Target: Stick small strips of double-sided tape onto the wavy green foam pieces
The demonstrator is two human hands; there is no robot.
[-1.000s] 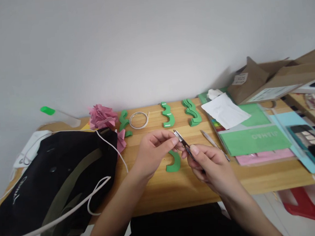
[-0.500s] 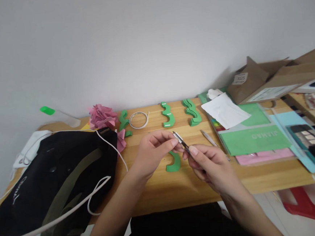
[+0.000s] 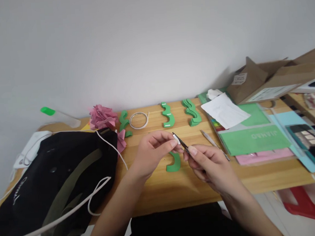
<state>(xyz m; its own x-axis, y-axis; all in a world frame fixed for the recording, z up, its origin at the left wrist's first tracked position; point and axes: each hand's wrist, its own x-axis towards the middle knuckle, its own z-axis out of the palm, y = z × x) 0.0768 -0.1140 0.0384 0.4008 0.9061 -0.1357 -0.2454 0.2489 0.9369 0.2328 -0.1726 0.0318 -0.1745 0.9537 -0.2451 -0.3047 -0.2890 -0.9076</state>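
My right hand [image 3: 208, 163] is closed on small dark tweezers [image 3: 181, 144] whose tip points up and left. My left hand [image 3: 154, 151] pinches a tiny white strip [image 3: 177, 139] at that tip with thumb and forefinger. Both hands hover just above a curved green foam piece [image 3: 173, 163] lying on the wooden table [image 3: 163, 190].
A black drawstring bag [image 3: 53, 180] covers the table's left. Behind the hands lie pink paper flowers [image 3: 103, 117], a tape ring [image 3: 138, 120], more wavy green pieces [image 3: 192, 112] and a pen [image 3: 211, 141]. Coloured paper packs [image 3: 254, 139] and cardboard boxes [image 3: 279, 75] fill the right.
The tweezers' tip has dropped slightly and turned left toward my left fingertips. Both hands stay almost where they were.
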